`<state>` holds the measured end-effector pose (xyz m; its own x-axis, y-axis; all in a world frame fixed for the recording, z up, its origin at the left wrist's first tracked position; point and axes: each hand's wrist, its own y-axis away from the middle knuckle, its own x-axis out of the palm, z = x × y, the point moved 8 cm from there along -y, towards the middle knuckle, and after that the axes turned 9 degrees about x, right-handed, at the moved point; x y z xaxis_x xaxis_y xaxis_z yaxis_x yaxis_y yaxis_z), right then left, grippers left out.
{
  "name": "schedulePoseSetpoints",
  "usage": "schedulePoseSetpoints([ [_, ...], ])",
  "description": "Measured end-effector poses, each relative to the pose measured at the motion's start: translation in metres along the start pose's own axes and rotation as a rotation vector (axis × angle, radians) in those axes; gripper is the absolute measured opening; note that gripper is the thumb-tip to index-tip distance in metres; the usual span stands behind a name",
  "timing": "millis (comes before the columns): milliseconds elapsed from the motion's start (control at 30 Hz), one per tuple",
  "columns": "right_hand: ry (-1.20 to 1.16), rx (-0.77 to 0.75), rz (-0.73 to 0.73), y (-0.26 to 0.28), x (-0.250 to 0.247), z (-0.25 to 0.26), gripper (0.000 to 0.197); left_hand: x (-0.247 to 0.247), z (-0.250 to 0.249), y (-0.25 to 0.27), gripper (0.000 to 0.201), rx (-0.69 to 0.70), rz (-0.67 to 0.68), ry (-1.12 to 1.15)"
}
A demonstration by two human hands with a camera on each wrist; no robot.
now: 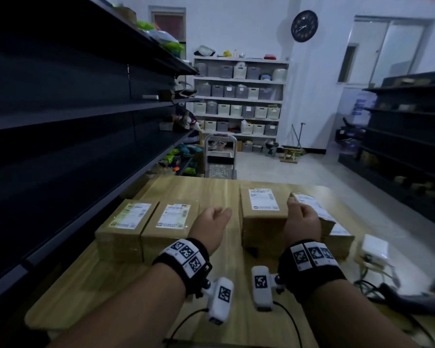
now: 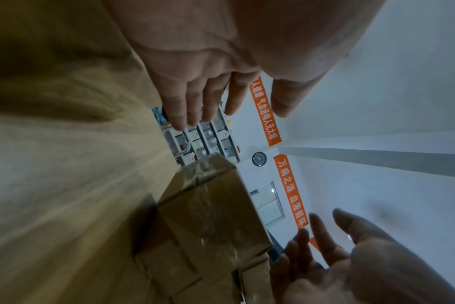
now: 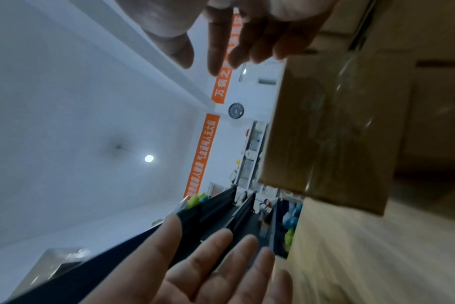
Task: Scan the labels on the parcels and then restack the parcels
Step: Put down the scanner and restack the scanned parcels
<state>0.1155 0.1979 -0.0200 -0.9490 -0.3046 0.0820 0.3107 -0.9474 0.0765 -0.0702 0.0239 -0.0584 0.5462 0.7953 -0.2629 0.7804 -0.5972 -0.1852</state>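
Note:
Several brown cardboard parcels with white labels lie on the wooden table. Two sit side by side at the left. A taller stack stands in the middle, and a tilted parcel rests on others to its right. My left hand hovers open between the left pair and the stack, holding nothing. My right hand is open too, at the stack's right side. The right wrist view shows its fingers straight beside the parcel. I cannot tell whether they touch it.
Dark shelving runs along the table's left. A white box with cables and a dark object lie at the table's right end. A trolley stands beyond the far edge. More dark shelves line the right.

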Motion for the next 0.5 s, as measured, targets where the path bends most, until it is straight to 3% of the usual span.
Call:
schedulePoseSetpoints([
  [100, 0.042, 0.086, -0.065, -0.013, -0.018, -0.017, 0.031, 0.022, 0.008, -0.004, 0.091, -0.054, 0.029, 0.052],
  [200, 0.081, 0.133, -0.069, -0.021, -0.024, -0.032, 0.042, 0.038, 0.011, -0.006, 0.091, -0.066, 0.047, 0.086],
  [300, 0.14, 0.164, -0.015, -0.024, -0.019, -0.038, 0.052, 0.047, 0.015, -0.003, 0.078, -0.086, 0.052, 0.128],
  [500, 0.269, 0.079, 0.092, -0.032, 0.0, -0.038, 0.052, 0.06, 0.019, 0.001, 0.047, -0.087, 0.077, 0.242],
])
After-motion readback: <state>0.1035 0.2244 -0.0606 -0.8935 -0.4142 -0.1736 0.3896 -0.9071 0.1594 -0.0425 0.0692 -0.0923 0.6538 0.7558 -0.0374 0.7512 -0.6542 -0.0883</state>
